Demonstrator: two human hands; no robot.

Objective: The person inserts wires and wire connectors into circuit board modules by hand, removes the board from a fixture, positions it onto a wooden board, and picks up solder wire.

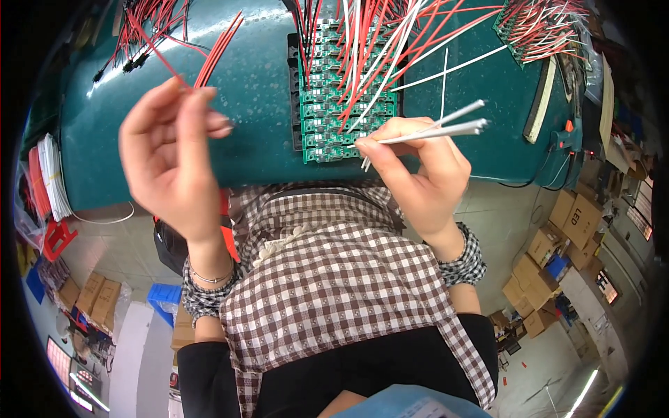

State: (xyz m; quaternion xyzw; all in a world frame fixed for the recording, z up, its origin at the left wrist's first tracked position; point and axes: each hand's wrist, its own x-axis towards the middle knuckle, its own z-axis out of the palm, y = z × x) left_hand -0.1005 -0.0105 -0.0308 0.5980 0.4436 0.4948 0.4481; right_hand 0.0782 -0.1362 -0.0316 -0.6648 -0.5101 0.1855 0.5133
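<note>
My left hand (173, 157) is raised over the left part of the table. Its thumb and forefinger pinch red wires (219, 50), which fan upward from the fingertips. My right hand (425, 157) is closed on several white wires (446, 130) at the near right corner of a green circuit board panel (324, 152). Their short ends point down toward the panel, and the long ends stick out to the right. Rows of small boards make up this panel, with red, white and black wires standing on its far part. A black holder (295, 118) edges its left side.
Black-tipped red wires (143, 49) lie at the far left of the green table (258, 167). Another wired board (519, 35) sits far right, near a blue-green tool (568, 139). White and red wire bundles (50, 174) hang off the left edge. Cardboard boxes (550, 258) stand on the floor.
</note>
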